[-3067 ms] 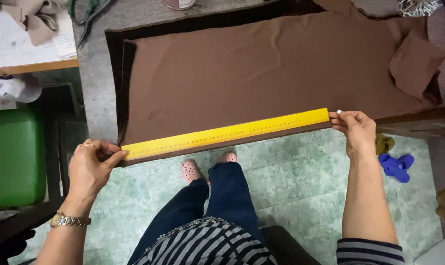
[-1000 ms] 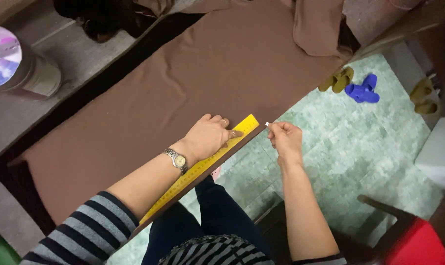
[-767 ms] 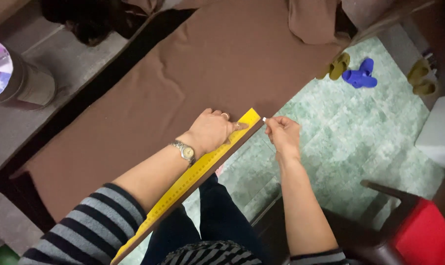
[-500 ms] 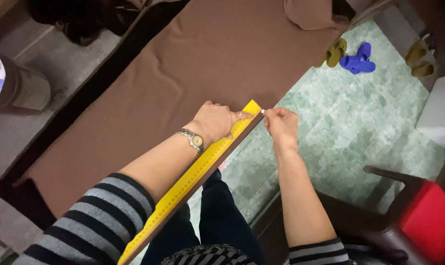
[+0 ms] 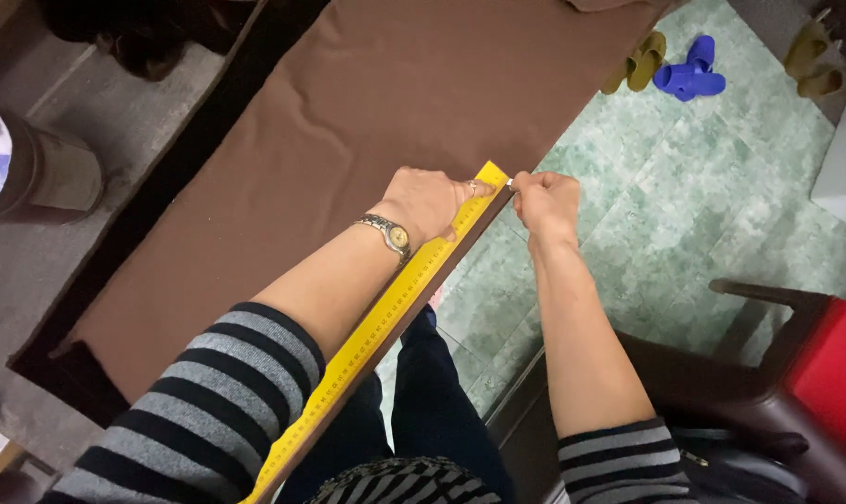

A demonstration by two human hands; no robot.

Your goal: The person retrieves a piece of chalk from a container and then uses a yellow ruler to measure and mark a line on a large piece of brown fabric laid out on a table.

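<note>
While pinned: one ruler [image 5: 386, 322], two hands.

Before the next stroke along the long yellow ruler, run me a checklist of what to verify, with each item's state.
1. Long yellow ruler lies along the near edge of the brown fabric: ok.
2. Left hand presses flat on the ruler near its far end: ok.
3. Right hand sits at the ruler's far tip, fingers pinched around something small and pale: ok; what it is, cannot tell.
4. Fabric under the ruler lies flat: ok near the hands; a faint crease shows farther up.
5. Near end of the ruler held down: not ok, it juts free past the striped sleeve.
6. Mark already on the fabric: cannot tell.
</note>
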